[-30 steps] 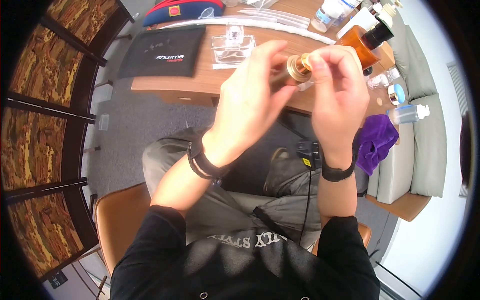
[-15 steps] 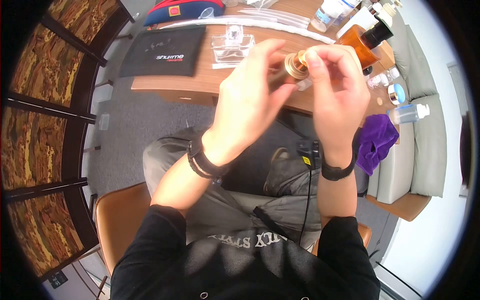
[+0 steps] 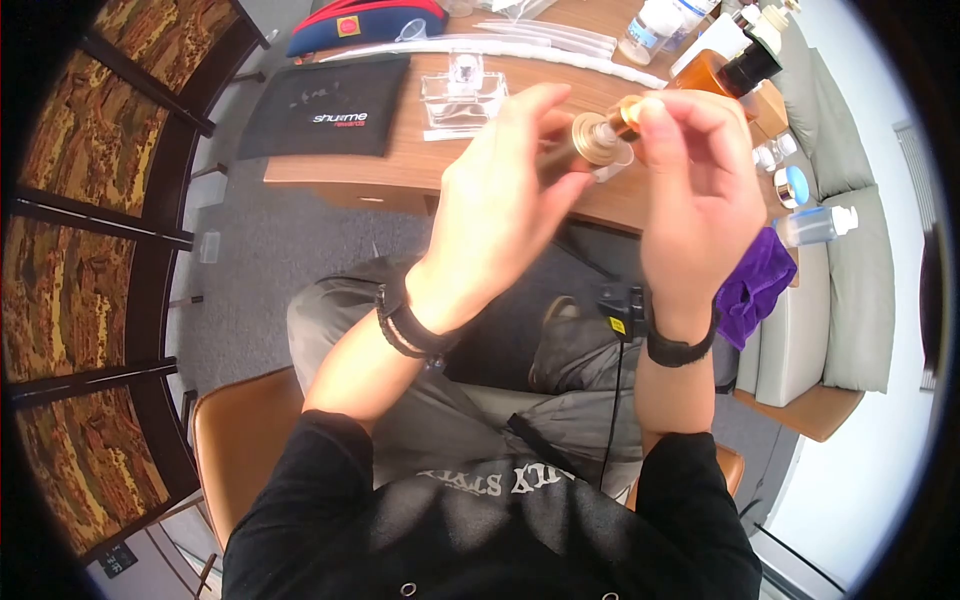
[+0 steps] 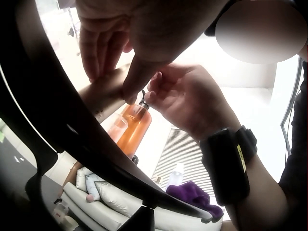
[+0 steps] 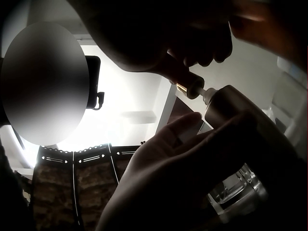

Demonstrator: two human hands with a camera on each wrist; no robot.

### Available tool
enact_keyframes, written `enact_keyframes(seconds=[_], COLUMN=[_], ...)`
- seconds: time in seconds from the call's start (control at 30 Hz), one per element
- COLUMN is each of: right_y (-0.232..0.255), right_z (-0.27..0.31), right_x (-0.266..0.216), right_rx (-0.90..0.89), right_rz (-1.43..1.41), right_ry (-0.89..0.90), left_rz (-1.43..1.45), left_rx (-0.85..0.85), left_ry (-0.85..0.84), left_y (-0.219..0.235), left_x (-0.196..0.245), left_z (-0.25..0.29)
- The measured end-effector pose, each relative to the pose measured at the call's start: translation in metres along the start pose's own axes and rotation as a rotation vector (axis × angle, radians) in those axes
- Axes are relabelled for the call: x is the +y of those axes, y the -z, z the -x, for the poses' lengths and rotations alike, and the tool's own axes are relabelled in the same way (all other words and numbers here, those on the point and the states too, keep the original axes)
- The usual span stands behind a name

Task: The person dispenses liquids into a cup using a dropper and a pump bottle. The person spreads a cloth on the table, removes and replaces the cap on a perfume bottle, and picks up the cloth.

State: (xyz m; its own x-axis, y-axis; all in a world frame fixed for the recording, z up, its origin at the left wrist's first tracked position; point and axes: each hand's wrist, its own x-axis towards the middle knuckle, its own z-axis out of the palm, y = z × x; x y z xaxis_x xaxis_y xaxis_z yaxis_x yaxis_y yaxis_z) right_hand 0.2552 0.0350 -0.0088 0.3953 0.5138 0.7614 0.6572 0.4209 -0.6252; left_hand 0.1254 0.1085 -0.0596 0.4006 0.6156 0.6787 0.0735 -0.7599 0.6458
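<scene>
Above the table edge my left hand [image 3: 490, 200] grips a brownish cylindrical bottle [image 5: 240, 108] with a gold collar [image 3: 594, 140], its fingers and thumb wrapped round the body. The bottle's top tilts toward my right hand [image 3: 700, 195]. That hand pinches a small gold cap [image 3: 627, 115] between thumb and forefinger. Between cap and bottle shows a pale narrow nozzle [image 5: 208, 94], its tip right at the cap's mouth. Behind the hands on the table stands a clear glass perfume bottle [image 3: 465, 100].
A black pouch [image 3: 310, 115] overhangs the table's left front edge, with a blue-and-red case [image 3: 375, 25] behind. A large amber bottle [image 3: 697, 75] and other bottles crowd the right side. A purple cloth [image 3: 765, 280] hangs low right, near a clear pump bottle [image 3: 812, 228].
My right hand has moved to the right with the gold cap, drawing it off the bottle's top and baring the nozzle. The left hand with the bottle stays almost in place.
</scene>
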Motion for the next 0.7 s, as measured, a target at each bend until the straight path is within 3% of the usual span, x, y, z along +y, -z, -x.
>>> enact_keyframes(seconds=[0.47,0.7], right_y=[0.049,0.045], right_z=[-0.020,-0.016], right_x=[-0.022,-0.010], right_rx=[0.229,0.257], right_rz=[-0.187,-0.076], right_ry=[0.044,-0.112], left_rz=[0.024,-0.005], left_rx=[0.007,-0.029], left_ry=[0.004,0.056], left_y=[0.000,0.005], left_x=[0.001,-0.001], left_z=[-0.003,-0.001])
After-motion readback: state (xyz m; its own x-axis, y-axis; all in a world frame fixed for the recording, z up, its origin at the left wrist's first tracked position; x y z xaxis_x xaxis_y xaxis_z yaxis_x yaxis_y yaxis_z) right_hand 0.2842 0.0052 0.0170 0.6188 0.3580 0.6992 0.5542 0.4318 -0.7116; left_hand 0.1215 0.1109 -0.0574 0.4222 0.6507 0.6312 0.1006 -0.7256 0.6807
